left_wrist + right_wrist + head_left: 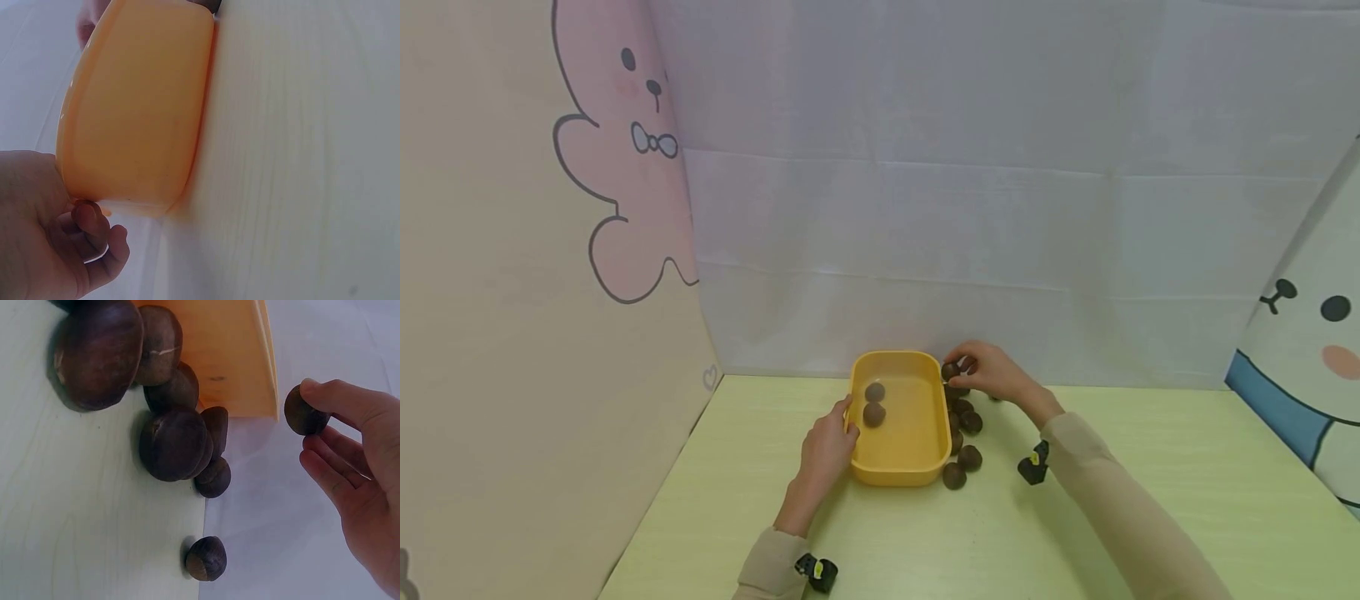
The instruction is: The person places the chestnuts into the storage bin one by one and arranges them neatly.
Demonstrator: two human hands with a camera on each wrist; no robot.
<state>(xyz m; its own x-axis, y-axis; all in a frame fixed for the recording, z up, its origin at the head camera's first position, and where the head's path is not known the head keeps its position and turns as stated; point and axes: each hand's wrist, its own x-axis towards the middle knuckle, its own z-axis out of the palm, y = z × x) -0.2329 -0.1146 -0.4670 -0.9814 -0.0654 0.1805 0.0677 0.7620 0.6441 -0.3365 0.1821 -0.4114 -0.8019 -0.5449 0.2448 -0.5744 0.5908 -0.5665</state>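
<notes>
A yellow rectangular tub point(901, 477) stands on the table with two chestnuts point(874, 414) inside, toward its left wall. My left hand point(829, 446) grips the tub's left rim, the fingers curled under its lip in the left wrist view. Between thumb and fingertips, my right hand point(992, 372) pinches one chestnut point(305, 411), raised beside the tub's far right corner. Several more chestnuts point(175, 442) lie in a heap along the outside of the tub's right wall.
A single chestnut point(206, 559) lies apart from the heap near the table's back edge. Behind the pale green table point(1000, 533) hangs a white cloth point(895, 208). A wall with a pink cartoon bear point(632, 167) stands to the left, another printed panel point(1322, 350) to the right.
</notes>
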